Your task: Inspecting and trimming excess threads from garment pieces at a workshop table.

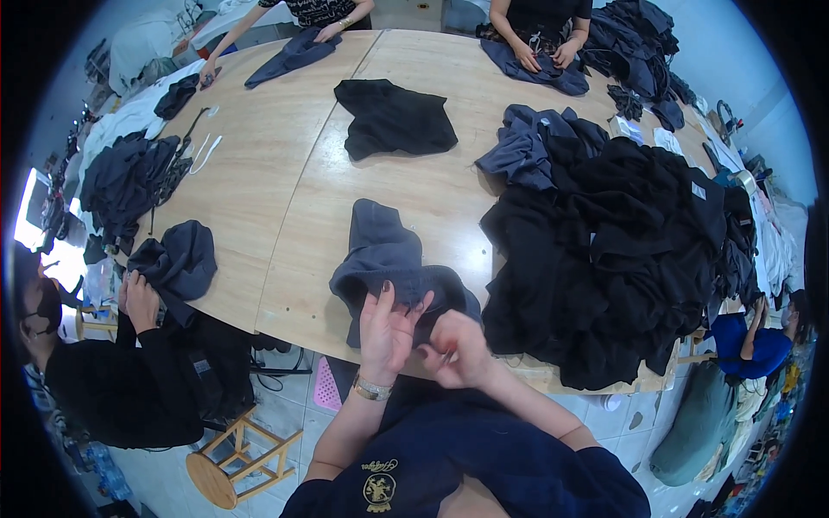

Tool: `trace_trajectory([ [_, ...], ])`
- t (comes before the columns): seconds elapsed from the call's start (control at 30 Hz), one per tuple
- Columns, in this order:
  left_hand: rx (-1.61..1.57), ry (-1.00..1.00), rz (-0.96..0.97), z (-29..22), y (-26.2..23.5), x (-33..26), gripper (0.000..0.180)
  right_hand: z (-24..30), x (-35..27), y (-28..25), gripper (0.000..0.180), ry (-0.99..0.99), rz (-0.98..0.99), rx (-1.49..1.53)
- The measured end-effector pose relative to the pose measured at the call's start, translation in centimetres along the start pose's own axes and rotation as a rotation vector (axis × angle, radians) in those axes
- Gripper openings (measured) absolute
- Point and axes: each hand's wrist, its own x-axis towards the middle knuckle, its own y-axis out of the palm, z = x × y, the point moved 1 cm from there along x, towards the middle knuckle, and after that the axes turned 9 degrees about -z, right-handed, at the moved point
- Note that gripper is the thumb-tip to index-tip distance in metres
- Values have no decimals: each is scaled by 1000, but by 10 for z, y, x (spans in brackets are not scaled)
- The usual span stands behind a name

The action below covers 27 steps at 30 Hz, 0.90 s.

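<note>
Carrying the work: a pale wooden desk [259, 198], a joint line running near to far.
Black heap [604, 268]: near right on the desk, just beside the garment; best kept off the working area, I judge.
Grey garment [380, 237]: middle of the desk's near edge, curved hem toward the person.
Left hand [387, 341]: palm showing, fingers half curled at the hem; whether its grip pinches cloth, I cannot tell.
Right hand [462, 345]: just right, grip closed; anything inside is too small to name.
Good handling: probably hem steadied left, small controlled movements right.
Gold print [378, 489]: lettering and emblem on the navy top [535, 475].
White tag [698, 190]: heap's far right, unreadable.
</note>
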Motion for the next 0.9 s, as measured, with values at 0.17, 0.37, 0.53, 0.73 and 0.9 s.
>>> trace_trajectory([
  [0.17,13,30,39,9,0,-4,25,-24,15,3,23,601,-288,-49],
  [0.37,84,118,-7,9,2,-9,23,-17,17,9,16,510,-77,-200],
  [0.53,55,67,-33,-1,3,-1,21,2,7,-5,25,372,48,-71],
  [0.73,32,16,-7,-10,0,-1,24,-38,-3,-24,36,561,-226,-442],
  [0.9,-10,-62,-8,-17,0,-3,23,-57,-13,-47,27,1131,-289,591],
])
